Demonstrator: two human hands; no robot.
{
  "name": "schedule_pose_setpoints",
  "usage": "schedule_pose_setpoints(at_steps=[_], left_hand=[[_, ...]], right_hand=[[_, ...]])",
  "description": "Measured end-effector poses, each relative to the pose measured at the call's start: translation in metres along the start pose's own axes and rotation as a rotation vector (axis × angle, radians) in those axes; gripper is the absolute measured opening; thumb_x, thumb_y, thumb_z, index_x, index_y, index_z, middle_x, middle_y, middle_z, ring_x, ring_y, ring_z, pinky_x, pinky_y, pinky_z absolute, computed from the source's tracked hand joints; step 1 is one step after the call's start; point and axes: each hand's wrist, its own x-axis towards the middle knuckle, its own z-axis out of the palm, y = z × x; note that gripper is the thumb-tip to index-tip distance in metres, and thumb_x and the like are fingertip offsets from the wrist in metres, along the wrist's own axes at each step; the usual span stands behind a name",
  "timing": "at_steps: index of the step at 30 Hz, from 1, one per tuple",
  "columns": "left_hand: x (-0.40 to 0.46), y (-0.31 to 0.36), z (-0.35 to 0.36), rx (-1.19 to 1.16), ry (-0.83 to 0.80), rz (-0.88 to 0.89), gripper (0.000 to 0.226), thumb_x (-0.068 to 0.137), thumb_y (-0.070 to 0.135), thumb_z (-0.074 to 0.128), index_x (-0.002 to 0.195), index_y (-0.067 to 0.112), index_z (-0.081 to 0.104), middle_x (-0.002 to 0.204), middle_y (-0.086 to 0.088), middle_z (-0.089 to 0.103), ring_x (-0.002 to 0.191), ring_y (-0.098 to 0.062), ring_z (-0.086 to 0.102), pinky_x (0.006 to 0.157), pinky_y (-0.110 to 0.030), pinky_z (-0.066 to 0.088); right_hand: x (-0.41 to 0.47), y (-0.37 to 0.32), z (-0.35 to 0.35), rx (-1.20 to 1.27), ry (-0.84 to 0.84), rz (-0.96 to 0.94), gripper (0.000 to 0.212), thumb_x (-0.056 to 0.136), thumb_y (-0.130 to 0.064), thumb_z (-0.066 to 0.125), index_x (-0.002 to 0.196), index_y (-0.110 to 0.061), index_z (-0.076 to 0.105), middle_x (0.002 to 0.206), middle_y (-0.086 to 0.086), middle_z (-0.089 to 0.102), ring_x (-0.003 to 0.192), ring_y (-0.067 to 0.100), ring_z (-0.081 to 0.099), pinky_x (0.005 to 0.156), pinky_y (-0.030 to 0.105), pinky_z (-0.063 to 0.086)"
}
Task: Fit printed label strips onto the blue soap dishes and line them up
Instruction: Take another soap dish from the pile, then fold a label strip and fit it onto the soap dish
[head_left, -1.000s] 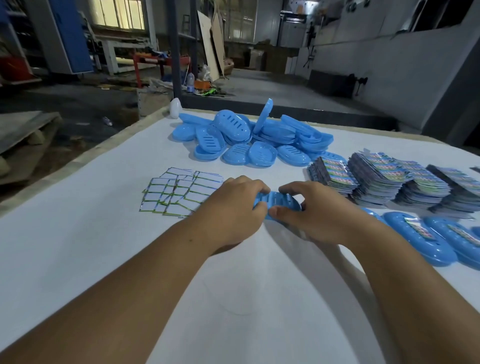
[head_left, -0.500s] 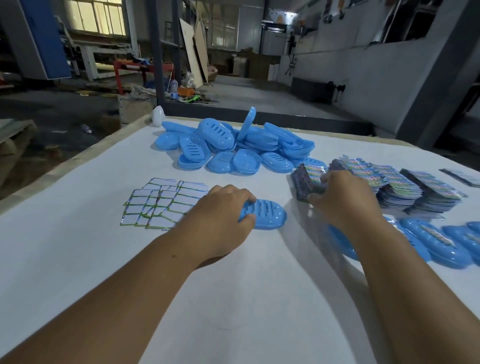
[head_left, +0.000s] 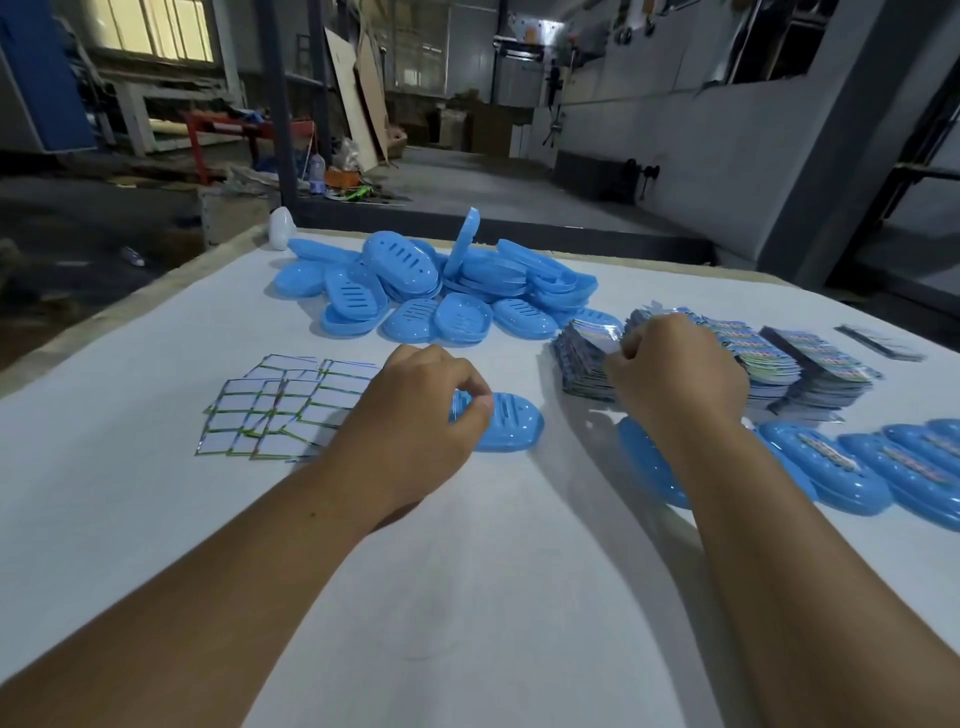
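soap dishes (head_left: 511, 428): blue | label strips (head_left: 589, 358): multicoloured print | cards (head_left: 291, 410): white, green-edged | table (head_left: 467, 597): white

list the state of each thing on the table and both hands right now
left hand: grip on the single soap dish
single soap dish: flat on the table, no label
right hand: fingers curled at the label stacks
label stacks: piled, printed side up
loose dish pile: jumbled, unlabelled
labelled dishes: in a row
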Motion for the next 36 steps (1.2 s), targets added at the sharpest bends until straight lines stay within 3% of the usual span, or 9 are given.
schedule_pose_setpoints(at_steps=[5,7,9,13,15,19,25,30,36], left_hand=[[0.002,0.004,-0.001,-0.196,0.108,-0.229,0.040,0.099,0.048,0.049,0.080,0.025,0.075,0.076,0.012,0.069,0.080,-0.006,0.059,0.068,-0.029,0.041],[0.007,0.002,-0.003,-0.291,0.077,-0.367,0.054,0.101,0.057,0.038,0.078,0.026,0.076,0.074,0.016,0.073,0.075,0.008,0.061,0.068,-0.024,0.046],[0.012,-0.001,-0.006,-0.388,0.091,-0.481,0.062,0.100,0.062,0.034,0.074,0.025,0.076,0.071,0.021,0.073,0.070,0.011,0.060,0.067,-0.023,0.042],[0.017,-0.009,-0.010,-0.484,0.185,-0.532,0.044,0.097,0.045,0.056,0.064,0.020,0.073,0.059,0.018,0.069,0.052,0.006,0.056,0.061,-0.026,0.039],[0.016,-0.012,-0.010,-0.496,0.191,-0.535,0.036,0.094,0.037,0.064,0.067,0.016,0.073,0.059,0.005,0.068,0.045,0.001,0.049,0.057,-0.026,0.040],[0.014,-0.013,-0.009,-0.501,0.152,-0.460,0.030,0.093,0.034,0.067,0.070,0.015,0.071,0.049,0.009,0.060,0.039,-0.001,0.045,0.044,-0.018,0.038],[0.010,-0.003,-0.010,-0.529,0.069,-0.349,0.025,0.093,0.037,0.068,0.074,0.022,0.074,0.072,0.011,0.074,0.067,-0.005,0.068,0.057,-0.017,0.053],[0.015,-0.004,-0.016,-0.540,0.161,-0.415,0.030,0.093,0.029,0.065,0.064,0.018,0.067,0.042,0.014,0.047,0.037,-0.001,0.039,0.038,-0.008,0.029],[0.011,0.002,-0.018,-0.530,0.142,-0.369,0.032,0.096,0.021,0.061,0.064,0.021,0.063,0.041,0.022,0.052,0.040,0.006,0.048,0.039,-0.005,0.031]], right_hand=[[-0.012,-0.019,-0.012,0.274,0.111,-0.215,0.012,0.083,-0.024,0.068,0.073,-0.024,0.062,0.077,-0.009,0.064,0.079,0.018,0.059,0.064,0.031,0.046],[-0.024,-0.033,-0.015,0.382,0.101,-0.405,0.017,0.080,-0.022,0.073,0.071,-0.030,0.061,0.068,-0.019,0.053,0.071,0.001,0.052,0.062,0.015,0.037],[-0.035,-0.042,-0.012,0.426,0.039,-0.564,0.020,0.077,-0.018,0.076,0.070,-0.028,0.061,0.067,-0.023,0.047,0.070,0.001,0.046,0.065,0.006,0.033],[-0.044,-0.048,-0.006,0.414,-0.091,-0.701,0.024,0.079,-0.020,0.080,0.071,-0.029,0.059,0.072,-0.021,0.048,0.075,0.006,0.043,0.069,0.007,0.033],[-0.046,-0.048,-0.006,0.467,-0.185,-0.724,0.025,0.075,-0.036,0.085,0.072,-0.032,0.061,0.078,-0.017,0.054,0.080,0.001,0.048,0.071,0.009,0.035],[-0.048,-0.050,-0.005,0.686,-0.272,-0.543,0.038,0.072,-0.068,0.074,0.087,-0.034,0.067,0.101,-0.014,0.062,0.094,0.000,0.056,0.070,0.012,0.041],[-0.032,-0.046,-0.002,0.982,-0.327,-0.166,0.020,0.092,-0.019,0.074,0.086,-0.021,0.054,0.083,0.003,0.073,0.073,0.011,0.071,0.064,0.030,0.056],[-0.031,-0.045,-0.003,1.041,-0.337,-0.150,0.022,0.091,-0.016,0.075,0.085,-0.020,0.054,0.075,0.003,0.072,0.056,-0.002,0.063,0.048,0.012,0.044],[-0.031,-0.045,-0.001,1.015,-0.325,-0.156,0.020,0.092,-0.018,0.075,0.084,-0.021,0.056,0.082,0.008,0.075,0.061,0.000,0.064,0.048,0.011,0.044]])
